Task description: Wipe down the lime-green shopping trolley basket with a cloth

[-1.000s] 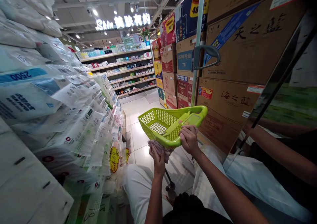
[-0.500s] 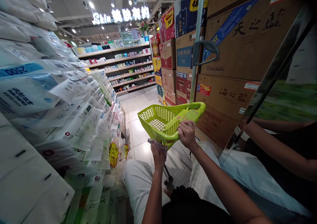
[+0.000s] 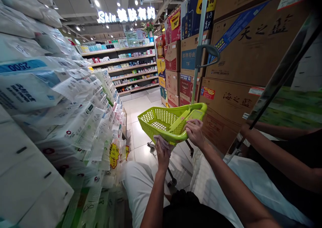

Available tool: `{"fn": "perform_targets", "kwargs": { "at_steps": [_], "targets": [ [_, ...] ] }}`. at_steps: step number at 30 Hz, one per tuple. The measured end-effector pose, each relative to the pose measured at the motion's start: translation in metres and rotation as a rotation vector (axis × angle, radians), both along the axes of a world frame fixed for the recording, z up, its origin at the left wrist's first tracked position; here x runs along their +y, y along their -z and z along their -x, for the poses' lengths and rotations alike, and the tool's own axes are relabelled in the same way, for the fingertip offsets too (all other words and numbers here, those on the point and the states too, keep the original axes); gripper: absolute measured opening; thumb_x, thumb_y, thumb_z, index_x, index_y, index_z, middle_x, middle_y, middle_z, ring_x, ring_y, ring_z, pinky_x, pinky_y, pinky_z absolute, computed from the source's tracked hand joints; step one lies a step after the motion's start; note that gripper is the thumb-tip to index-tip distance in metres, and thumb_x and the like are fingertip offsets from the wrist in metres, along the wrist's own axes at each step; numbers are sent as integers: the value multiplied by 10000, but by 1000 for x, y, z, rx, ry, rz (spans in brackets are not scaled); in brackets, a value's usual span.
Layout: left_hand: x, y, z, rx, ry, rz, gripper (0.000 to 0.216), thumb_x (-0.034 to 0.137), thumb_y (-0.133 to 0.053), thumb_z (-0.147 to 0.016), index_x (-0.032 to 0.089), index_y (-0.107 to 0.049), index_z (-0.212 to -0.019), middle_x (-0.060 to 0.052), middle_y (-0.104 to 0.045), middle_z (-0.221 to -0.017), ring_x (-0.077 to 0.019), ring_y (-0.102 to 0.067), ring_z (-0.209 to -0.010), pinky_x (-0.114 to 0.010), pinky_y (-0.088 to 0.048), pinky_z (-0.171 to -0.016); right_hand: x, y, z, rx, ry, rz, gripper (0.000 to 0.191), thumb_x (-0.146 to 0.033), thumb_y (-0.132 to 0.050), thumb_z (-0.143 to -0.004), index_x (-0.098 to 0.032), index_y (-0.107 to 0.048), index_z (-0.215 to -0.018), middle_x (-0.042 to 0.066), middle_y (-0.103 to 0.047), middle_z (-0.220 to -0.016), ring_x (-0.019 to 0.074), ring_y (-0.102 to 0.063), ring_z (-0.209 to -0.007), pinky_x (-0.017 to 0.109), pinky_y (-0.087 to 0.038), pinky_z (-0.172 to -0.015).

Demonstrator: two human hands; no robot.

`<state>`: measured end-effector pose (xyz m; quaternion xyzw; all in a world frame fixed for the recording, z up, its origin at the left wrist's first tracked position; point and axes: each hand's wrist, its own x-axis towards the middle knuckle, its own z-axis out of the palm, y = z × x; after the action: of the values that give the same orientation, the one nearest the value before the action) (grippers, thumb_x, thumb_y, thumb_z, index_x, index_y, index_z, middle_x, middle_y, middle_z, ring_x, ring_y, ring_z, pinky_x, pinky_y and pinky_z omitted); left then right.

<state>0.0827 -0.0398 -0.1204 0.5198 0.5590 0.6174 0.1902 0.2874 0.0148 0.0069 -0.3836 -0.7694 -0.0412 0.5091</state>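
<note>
A lime-green plastic shopping cart (image 3: 161,115) with a perforated basket stands in front of me, on thin legs with casters. My right hand (image 3: 195,132) is closed round the near right part of its rim, by the handle. In my left hand (image 3: 162,154) is a greyish cloth (image 3: 161,141), bunched up and pressed against the outer near side of the basket, below the rim. The fingers of that hand lie over the cloth. Nothing shows inside the front of the basket.
Stacked plastic-wrapped tissue packs (image 3: 75,120) line the left side. On the right rise cardboard cartons (image 3: 233,53) beside a mirror (image 3: 284,120). A metal pole (image 3: 198,33) with a grey loop stands just behind the cart. Product shelves (image 3: 130,66) cross the aisle's end.
The cart has turned slightly, its front shifting left. My left hand has moved a little right and up with the cloth along the basket's side. My right hand has shifted slightly right on the rim.
</note>
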Motion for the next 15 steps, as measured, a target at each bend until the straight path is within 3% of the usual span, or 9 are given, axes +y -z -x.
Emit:
{"fn": "perform_targets", "kwargs": {
  "at_steps": [3,6,15],
  "targets": [
    [2,-22,-10,-46,-34,-34,652,473,-500,-988,227,-360,-1575,-128,-338,-1654,-279,-258,-1566,-466,-172,-1306,-10,-5,6,-62,90,25,242,-173,-490,-939,-232,-614,-740,28,-733,-893,242,-586,-995,494,-248,-1053],
    [2,-38,-14,-60,-17,-41,625,476,-497,-998,261,-371,-1571,-97,-369,-1644,-272,-296,-1553,-448,-214,-1300,-23,-3,20,-69,106,42,256,-197,-500,-967,-236,-600,-735,52,-705,-871,252,-557,-998,477,-302,-1032],
    [11,-45,-3,26,-82,45,608,421,-562,-965,244,-447,-1535,-137,-335,-1610,-287,-309,-1542,-450,-245,-1286,-14,8,26,31,53,-18,330,-200,-459,-991,-254,-519,-672,45,-611,-765,243,-547,-927,456,-374,-1035]
  ]
}}
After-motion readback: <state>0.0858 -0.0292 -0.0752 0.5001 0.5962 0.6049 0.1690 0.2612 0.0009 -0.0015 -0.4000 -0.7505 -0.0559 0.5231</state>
